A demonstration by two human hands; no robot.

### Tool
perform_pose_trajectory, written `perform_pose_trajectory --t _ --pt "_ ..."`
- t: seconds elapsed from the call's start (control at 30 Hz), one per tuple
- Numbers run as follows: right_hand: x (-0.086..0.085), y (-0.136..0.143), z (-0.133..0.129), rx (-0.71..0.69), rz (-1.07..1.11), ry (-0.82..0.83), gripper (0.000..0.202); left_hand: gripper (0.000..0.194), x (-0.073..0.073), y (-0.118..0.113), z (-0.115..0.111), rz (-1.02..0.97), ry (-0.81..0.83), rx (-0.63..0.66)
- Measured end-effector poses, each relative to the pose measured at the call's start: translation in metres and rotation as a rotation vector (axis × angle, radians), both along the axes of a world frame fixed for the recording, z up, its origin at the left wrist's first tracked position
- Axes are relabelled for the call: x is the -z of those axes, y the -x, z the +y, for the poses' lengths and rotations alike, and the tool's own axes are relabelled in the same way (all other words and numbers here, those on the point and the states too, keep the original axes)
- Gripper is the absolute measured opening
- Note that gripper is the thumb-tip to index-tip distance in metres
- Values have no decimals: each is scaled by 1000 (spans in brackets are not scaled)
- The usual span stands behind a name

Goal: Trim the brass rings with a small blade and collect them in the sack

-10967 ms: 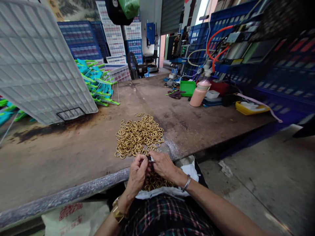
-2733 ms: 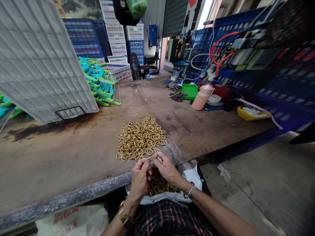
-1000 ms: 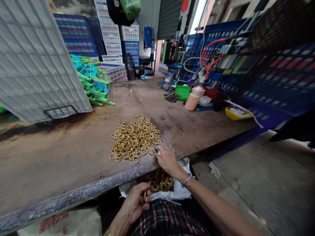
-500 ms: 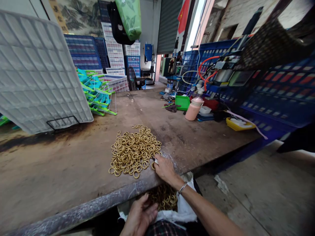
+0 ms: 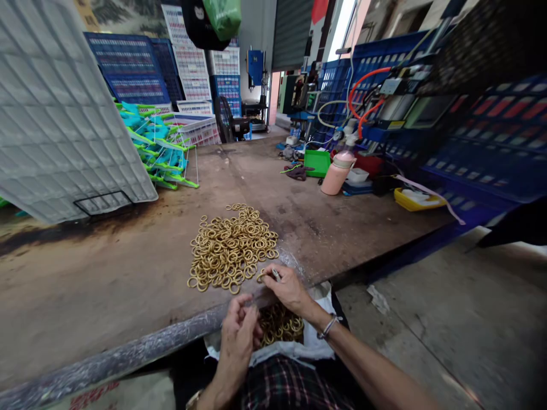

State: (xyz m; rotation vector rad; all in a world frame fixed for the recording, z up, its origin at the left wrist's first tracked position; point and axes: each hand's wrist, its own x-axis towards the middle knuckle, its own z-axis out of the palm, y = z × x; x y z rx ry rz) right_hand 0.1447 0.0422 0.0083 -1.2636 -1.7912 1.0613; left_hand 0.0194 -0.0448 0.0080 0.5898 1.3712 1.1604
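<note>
A pile of brass-coloured rings (image 5: 233, 247) lies on the worn table (image 5: 106, 290). My right hand (image 5: 290, 289) is closed at the pile's near right edge. Its thumb and fingers pinch one ring (image 5: 260, 277), and a small pale tool (image 5: 276, 275), its kind unclear, sticks out of the grip. Just off the table edge, my left hand (image 5: 239, 336) is raised with its fingers loosely bent and apart, and I see nothing in it. Below the hands, an open white sack (image 5: 316, 348) at my lap holds more rings (image 5: 280, 327).
A tall pale ribbed panel (image 5: 64, 114) stands at the left, beside green and teal hangers (image 5: 160, 148). Towards the right are a pink bottle (image 5: 337, 173), a green tray (image 5: 317, 163) and a yellow tray (image 5: 416, 199). Blue crates (image 5: 478, 154) flank the table's right side.
My right hand has drawn slightly back from the pile with a ring in its fingers. My left hand has risen from the sack towards the table edge. The view has tilted down a little.
</note>
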Motion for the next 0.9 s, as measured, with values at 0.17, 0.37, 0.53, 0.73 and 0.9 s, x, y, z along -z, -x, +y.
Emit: perform_pose_trajectory --t 0.17,0.37,0.53,0.73,0.9 --pt "-2 8 -14 -116 9 9 15 40 -4 4 21 153 -146 6" --pt "0 7 -17 -175 72 124 18 34 -3 9 19 198 -173 28" --pt "2 9 -17 -142 14 116 22 35 1 10 16 97 -79 155" --pt "2 11 -18 -106 -90 74 25 33 9 11 12 -103 -80 154" --pt "3 10 -25 -205 -440 -131 14 34 7 12 11 -102 -93 119"
